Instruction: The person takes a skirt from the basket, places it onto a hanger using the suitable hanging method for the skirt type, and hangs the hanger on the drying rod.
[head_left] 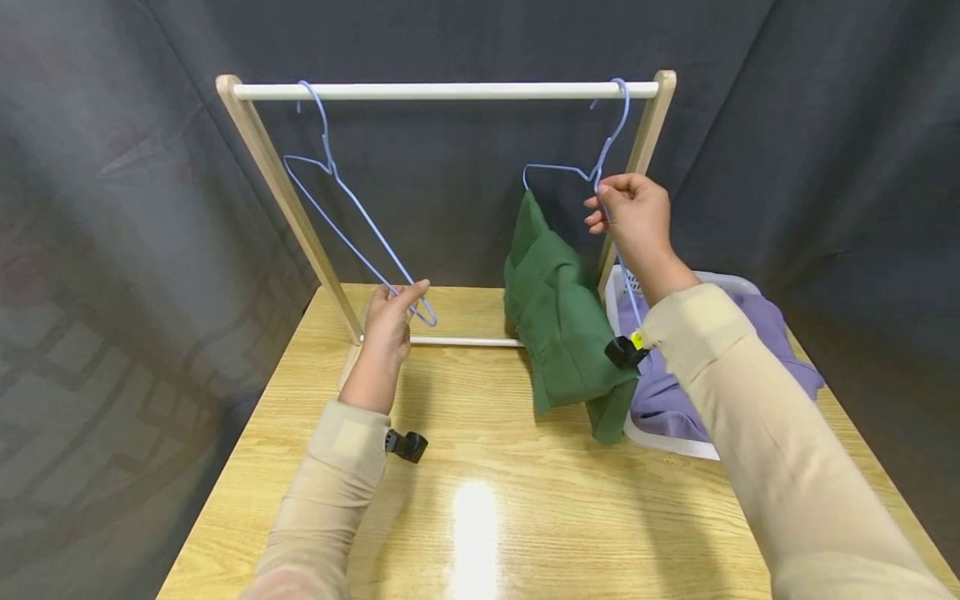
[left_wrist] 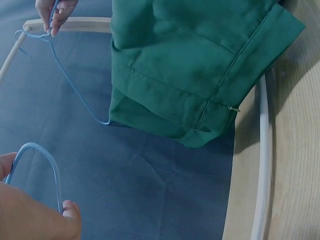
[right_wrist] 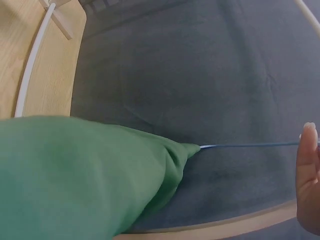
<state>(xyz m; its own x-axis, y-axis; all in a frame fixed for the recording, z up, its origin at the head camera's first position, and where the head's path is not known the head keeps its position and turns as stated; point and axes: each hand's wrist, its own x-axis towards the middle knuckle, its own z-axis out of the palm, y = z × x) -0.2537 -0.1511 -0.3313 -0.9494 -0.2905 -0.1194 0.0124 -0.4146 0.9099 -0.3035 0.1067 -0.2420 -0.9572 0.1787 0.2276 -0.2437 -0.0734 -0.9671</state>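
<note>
On the left of the head view, a bare blue wire hanger [head_left: 367, 222] hooks over the white rail. My left hand [head_left: 390, 321] pinches its lower corner between thumb and fingers. A second blue hanger [head_left: 617, 133] hangs near the rail's right end, and my right hand [head_left: 637, 217] pinches it just below its neck. The green garment [head_left: 558, 317] drapes from this hanger's far shoulder, its lower part hanging down in front. A small zip pull [left_wrist: 233, 108] shows at its edge in the left wrist view. My right forearm covers part of the hanger's near side.
The rack has a white top rail [head_left: 450, 92], wooden side posts [head_left: 288, 200] and a low white bar [head_left: 465, 342]. A white basket [head_left: 675, 447] with purple cloth [head_left: 667, 408] stands right of the garment on the wooden table [head_left: 555, 517]. Dark curtain [head_left: 450, 200] hangs behind.
</note>
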